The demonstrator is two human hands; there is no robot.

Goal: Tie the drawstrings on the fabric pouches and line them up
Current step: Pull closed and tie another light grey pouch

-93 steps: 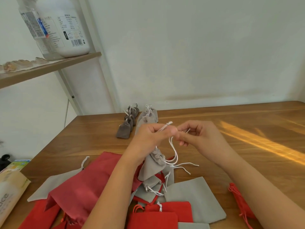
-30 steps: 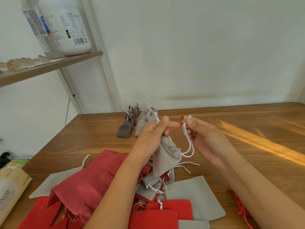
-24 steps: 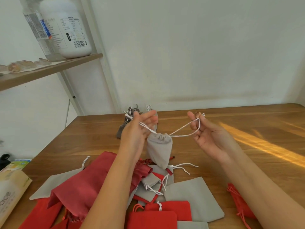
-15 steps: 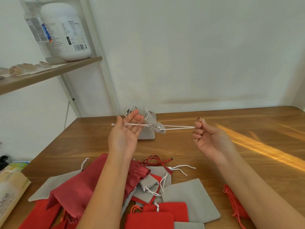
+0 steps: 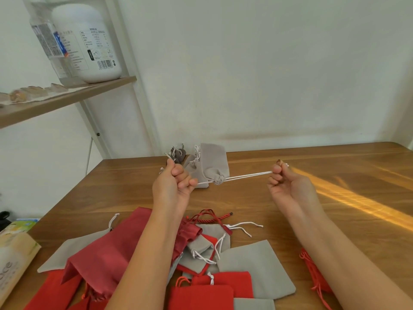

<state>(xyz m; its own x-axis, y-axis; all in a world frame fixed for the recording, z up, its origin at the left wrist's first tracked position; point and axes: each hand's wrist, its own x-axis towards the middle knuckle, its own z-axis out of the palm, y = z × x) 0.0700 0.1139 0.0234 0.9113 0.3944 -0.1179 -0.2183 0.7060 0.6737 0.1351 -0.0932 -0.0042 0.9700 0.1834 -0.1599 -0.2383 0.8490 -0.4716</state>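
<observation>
Grey pouch (image 5: 213, 163) hangs cinched on its taut drawstring (image 5: 248, 175) above the desk's (image 5: 324, 159) far edge. My left hand (image 5: 173, 184) and right hand (image 5: 285, 184) each curl tight round a cord end. Pulling unevenly, I judge, could slip an end free

Single camera, on my head, wide-angle. It faces forward and down over the wooden table (image 5: 335, 220) toward the white wall (image 5: 268, 74). Close range: my forearms come in from the bottom edge, and my left hand (image 5: 173, 186) and right hand (image 5: 288, 186) sit around mid-frame, the drawstring (image 5: 245, 176) gripped between them. The pouch pile (image 5: 111, 260) is cut off by the bottom edge. A shelf (image 5: 67, 100) is at upper left, slanted by the lens.
</observation>
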